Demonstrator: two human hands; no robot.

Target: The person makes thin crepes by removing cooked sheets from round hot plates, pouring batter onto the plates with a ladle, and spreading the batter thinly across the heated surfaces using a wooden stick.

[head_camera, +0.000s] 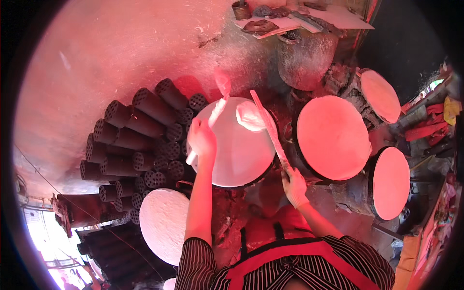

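My left hand [202, 139] is closed around a pale rod [218, 111] over the left part of a round griddle [235, 159]. A blurred, pale tip [222, 83] sticks up at the rod's far end; I cannot tell what it is. On the griddle's far side lies a soft whitish lump [249, 116], which looks like dough or batter. My right hand [294, 186], just off the griddle's near right edge, grips a long flat wooden stick [270, 127]. The stick slants up across the griddle and hides the lump's right part.
Stacked honeycomb coal briquettes [145, 125] crowd the left by the wall. More pale-topped round surfaces stand right [332, 137], far right [391, 183], back right [380, 96] and near left [165, 224]. Behind are a sooty metal drum [306, 59] and a cluttered board [348, 18].
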